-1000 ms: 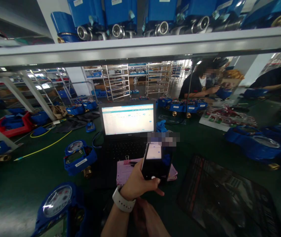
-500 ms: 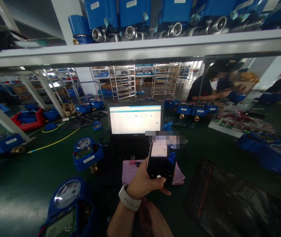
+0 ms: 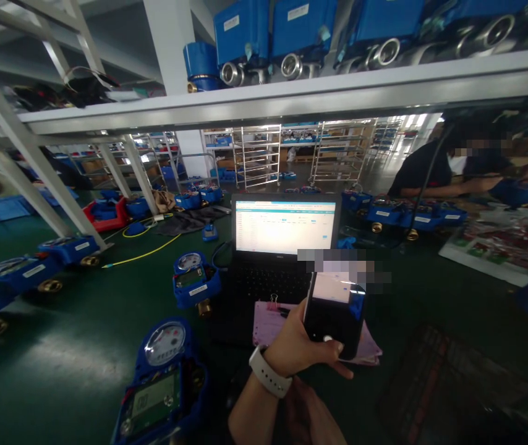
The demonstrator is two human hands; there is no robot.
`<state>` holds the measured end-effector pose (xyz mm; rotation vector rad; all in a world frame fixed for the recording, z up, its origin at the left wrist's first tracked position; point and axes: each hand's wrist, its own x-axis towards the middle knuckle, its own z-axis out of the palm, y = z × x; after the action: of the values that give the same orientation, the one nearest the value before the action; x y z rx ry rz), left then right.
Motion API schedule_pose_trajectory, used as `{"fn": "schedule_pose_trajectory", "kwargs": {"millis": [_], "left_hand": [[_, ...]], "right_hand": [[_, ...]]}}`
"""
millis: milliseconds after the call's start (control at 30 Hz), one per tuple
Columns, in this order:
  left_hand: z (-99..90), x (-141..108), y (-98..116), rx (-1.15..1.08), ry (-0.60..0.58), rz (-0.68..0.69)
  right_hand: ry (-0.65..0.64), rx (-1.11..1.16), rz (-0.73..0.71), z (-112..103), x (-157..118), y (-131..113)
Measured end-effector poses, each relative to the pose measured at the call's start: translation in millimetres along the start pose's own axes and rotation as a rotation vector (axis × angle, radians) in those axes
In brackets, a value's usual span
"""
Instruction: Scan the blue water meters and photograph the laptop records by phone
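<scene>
My left hand (image 3: 308, 343), with a white watch band on its wrist, is closed round the lower part of a smartphone (image 3: 333, 321). Its thumb lies across the bottom of the phone screen, which shows a camera-like picture of the laptop. Behind the phone stands an open laptop (image 3: 285, 227) with a bright page on its display. Pink papers (image 3: 271, 318) with a binder clip (image 3: 274, 301) lie on the laptop, partly covered by phone and hand. My right hand (image 3: 308, 411) is low, beside the left wrist; its fingers are dark and hidden.
Blue water meters with open housings (image 3: 162, 364) stand left of the laptop, another (image 3: 195, 281) behind. A metal shelf (image 3: 264, 105) carrying blue units crosses overhead. A co-worker (image 3: 424, 167) handles a blue part at the right, near bagged circuit boards (image 3: 491, 247).
The view has swung left, so everything sits further right in the picture. My left hand still holds the smartphone before the laptop, its thumb at the screen's bottom.
</scene>
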<state>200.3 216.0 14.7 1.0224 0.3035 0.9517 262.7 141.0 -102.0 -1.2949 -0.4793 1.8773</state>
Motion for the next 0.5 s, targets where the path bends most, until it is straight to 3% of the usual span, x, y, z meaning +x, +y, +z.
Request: {"fn": "schedule_pose_trajectory", "kwargs": {"millis": [200, 500], "left_hand": [[4.8, -0.9, 1.9, 0.024, -0.03, -0.013], [0.4, -0.3, -0.6, 0.005, -0.036, -0.018]], "right_hand": [[-0.001, -0.05, -0.07, -4.1, -9.2, -5.5], [-0.019, -0.08, -0.097, -6.0, 1.7, -0.3]]}}
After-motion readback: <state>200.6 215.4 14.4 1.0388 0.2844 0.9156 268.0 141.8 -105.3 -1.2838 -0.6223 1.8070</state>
